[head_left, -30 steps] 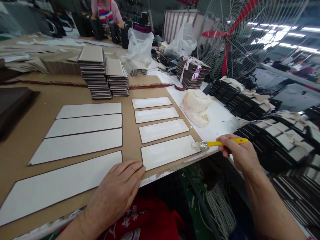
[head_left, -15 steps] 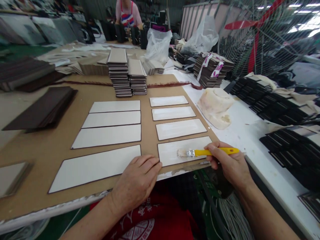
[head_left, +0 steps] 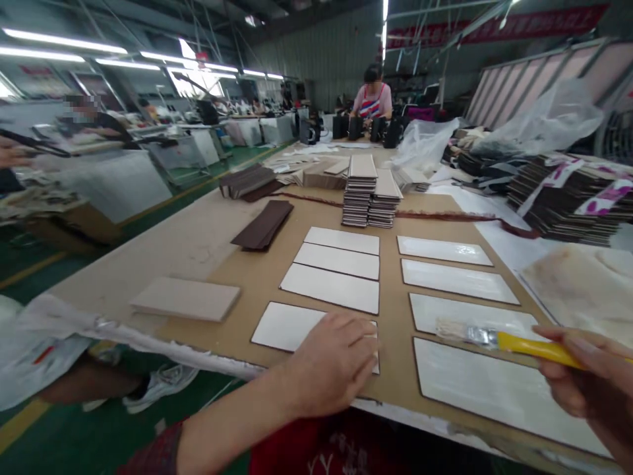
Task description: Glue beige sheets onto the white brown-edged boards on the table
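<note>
Apparently to steady it, the left hand [head_left: 336,359] lay unclenched on a dark-edged white rectangular panel [head_left: 291,326], while the right hand [head_left: 596,377] clasped a yellow-handled, pale-bristled brush [head_left: 510,342].

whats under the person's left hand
Under the left hand is the left column's nearest white, dark-edged rectangular panel. Its left end and part of its right edge show; the middle is covered.

Yellow-handled brush [head_left: 509,342] in right hand [head_left: 596,389]
</note>
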`<state>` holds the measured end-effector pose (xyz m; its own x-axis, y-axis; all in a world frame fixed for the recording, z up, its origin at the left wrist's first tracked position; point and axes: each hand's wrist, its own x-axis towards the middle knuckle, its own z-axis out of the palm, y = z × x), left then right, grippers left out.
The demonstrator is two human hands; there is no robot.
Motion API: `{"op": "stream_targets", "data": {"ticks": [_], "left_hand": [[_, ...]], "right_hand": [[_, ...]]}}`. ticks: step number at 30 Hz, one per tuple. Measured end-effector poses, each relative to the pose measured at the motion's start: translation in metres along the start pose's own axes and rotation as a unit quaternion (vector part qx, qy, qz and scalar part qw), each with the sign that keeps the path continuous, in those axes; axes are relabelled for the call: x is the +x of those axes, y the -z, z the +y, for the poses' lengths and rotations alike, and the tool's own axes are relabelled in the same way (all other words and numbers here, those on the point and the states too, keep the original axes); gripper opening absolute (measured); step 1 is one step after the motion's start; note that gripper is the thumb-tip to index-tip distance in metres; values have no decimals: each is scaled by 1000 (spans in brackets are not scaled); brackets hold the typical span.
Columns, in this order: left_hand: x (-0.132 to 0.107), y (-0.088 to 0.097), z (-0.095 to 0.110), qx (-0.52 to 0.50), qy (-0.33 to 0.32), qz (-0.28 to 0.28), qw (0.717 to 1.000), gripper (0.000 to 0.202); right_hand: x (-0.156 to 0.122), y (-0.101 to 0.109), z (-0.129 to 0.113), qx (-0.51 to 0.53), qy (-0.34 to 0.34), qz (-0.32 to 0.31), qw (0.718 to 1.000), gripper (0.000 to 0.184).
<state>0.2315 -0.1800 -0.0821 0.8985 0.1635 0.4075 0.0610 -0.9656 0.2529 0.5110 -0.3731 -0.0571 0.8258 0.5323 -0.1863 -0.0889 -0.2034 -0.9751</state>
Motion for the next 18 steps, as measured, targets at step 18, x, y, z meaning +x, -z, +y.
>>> {"op": "stream_targets", "data": {"ticks": [18], "left_hand": [[40, -10, -204, 206, 308, -44, 928, 44]], "right_hand": [[102, -239, -81, 40, 127, -235, 963, 27]]}}
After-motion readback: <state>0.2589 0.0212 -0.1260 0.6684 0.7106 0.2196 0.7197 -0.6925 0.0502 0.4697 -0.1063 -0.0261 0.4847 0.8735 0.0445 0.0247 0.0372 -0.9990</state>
